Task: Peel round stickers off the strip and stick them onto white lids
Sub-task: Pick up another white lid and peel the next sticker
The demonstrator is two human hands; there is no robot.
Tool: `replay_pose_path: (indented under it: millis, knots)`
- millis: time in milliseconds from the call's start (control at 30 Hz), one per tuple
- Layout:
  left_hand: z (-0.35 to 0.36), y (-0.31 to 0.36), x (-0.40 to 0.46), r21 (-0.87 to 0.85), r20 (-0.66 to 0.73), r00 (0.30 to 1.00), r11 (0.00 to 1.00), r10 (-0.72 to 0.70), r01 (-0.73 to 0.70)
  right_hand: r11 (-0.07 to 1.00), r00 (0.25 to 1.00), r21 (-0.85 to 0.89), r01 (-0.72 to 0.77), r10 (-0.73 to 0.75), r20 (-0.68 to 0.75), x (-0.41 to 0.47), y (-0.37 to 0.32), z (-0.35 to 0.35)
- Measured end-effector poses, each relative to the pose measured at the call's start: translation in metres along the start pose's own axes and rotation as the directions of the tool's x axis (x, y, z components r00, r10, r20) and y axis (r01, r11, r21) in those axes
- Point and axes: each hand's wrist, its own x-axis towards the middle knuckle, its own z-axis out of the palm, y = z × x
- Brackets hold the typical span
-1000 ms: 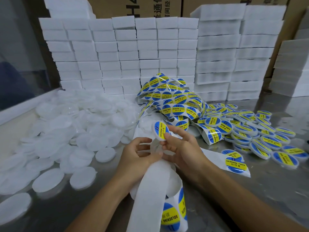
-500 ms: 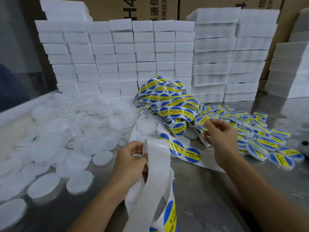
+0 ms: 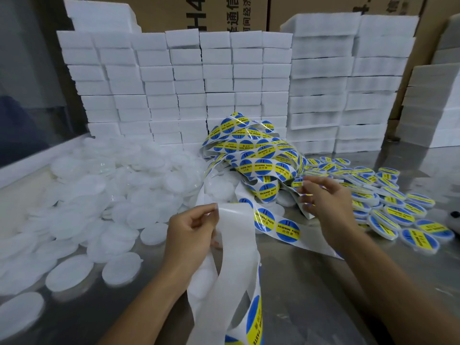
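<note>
The left hand [image 3: 191, 235] grips the white backing strip [image 3: 236, 247] near the front of the metal table [image 3: 311, 295], fingers curled round its edge where it folds over; the peeled length hangs down off the near edge, with 1 blue-and-yellow sticker showing at the bottom. The right hand [image 3: 326, 202] is raised apart from the left, its fingers spread above the strip; whether its fingertips pinch anything cannot be told. 2 round stickers [image 3: 276, 225] marked SOLDERING PASTE lie on the strip between the hands. Behind them sits a tangled heap of sticker strip [image 3: 254, 150]. Plain white lids [image 3: 104, 192] are piled loose on the left; labelled lids [image 3: 388, 202] are spread on the right. Stacked white foam blocks [image 3: 189, 88] line the back, with cardboard boxes [image 3: 224, 11] behind.
</note>
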Motion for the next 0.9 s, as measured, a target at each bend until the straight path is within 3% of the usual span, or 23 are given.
replay_pose_path:
  millis: [100,233,400,533,767,900]
  knots:
    - [0.000,0.003,-0.001,-0.026,-0.004,1.000,1.000,0.018,-0.018,0.996,0.968,-0.081,0.037,-0.016,0.249,-0.023,-0.003,0.019]
    - [0.001,0.008,-0.003,-0.029,0.055,0.995,0.997,0.079,-0.078,0.992,0.854,-0.122,0.026,0.042,0.519,-0.053,-0.005,0.042]
    - [0.001,0.011,-0.006,-0.201,0.166,0.983,0.979,0.073,-0.039,0.982,0.840,-0.156,0.108,-0.007,0.542,-0.067,0.008,0.053]
    - [0.002,0.007,-0.006,-0.139,0.166,0.977,0.984,0.130,-0.108,0.979,0.841,-0.100,0.176,-0.097,0.532,-0.066,0.011,0.052]
    - [-0.002,0.003,0.001,-0.067,-0.035,0.999,0.998,0.012,-0.014,0.962,0.804,-0.047,0.270,-0.198,0.561,-0.067,0.014,0.054]
    - [-0.002,0.009,-0.003,-0.039,0.009,1.000,0.999,0.018,-0.018,0.940,0.774,-0.102,0.324,-0.202,0.601,-0.069,0.016,0.055]
